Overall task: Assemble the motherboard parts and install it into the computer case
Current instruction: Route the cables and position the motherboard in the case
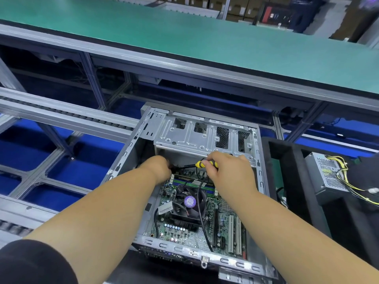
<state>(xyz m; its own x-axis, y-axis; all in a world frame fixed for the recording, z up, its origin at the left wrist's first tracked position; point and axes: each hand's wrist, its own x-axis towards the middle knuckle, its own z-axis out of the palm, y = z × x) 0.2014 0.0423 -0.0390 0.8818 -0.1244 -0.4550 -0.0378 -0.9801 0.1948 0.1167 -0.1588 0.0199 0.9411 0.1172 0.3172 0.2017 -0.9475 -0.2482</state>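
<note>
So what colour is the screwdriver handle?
Yellow and black stripes on the screwdriver handle, gripped by the right hand; head view.

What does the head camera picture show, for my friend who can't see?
A right hand holds a yellow-and-black screwdriver over a motherboard inside an open computer case, with the left hand beside its tip.

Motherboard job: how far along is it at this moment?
Done: the motherboard, with its cooler fan, lies inside the case. In hand: the right hand grips a screwdriver at the board's far edge; the left hand reaches beside it. Left: the power supply sits outside.
</note>
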